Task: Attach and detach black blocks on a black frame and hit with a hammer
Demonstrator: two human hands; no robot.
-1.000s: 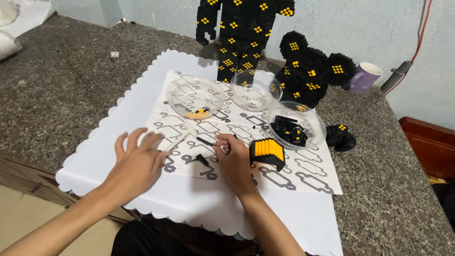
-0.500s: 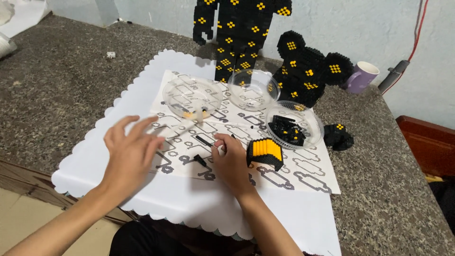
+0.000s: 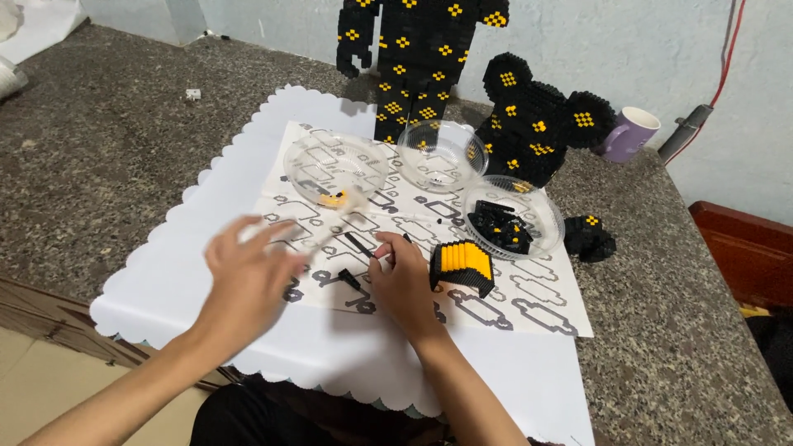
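My left hand [image 3: 248, 281] hovers blurred over the printed instruction sheet [image 3: 529, 293], fingers spread, holding nothing. My right hand [image 3: 403, 285] rests on the sheet with its fingertips pinched at small black pieces [image 3: 357, 244]; I cannot tell whether it grips one. A black-and-yellow brick block [image 3: 462, 266] lies just right of that hand. Behind are three clear plastic bowls: one with a few yellow bits [image 3: 334, 165], one nearly bare [image 3: 440, 154], one with black bricks [image 3: 512, 216].
A tall black-and-yellow brick figure body [image 3: 421, 58] and its round-eared head [image 3: 537, 120] stand at the back. A small black brick part [image 3: 588, 238] lies right of the bowls. A purple mug [image 3: 629, 134] is near the wall. White scalloped paper [image 3: 206, 248] covers the granite counter [image 3: 107, 140].
My left hand has lifted off the sheet and swung right, toward the middle, now blurred. My right hand stays at the small black pieces.
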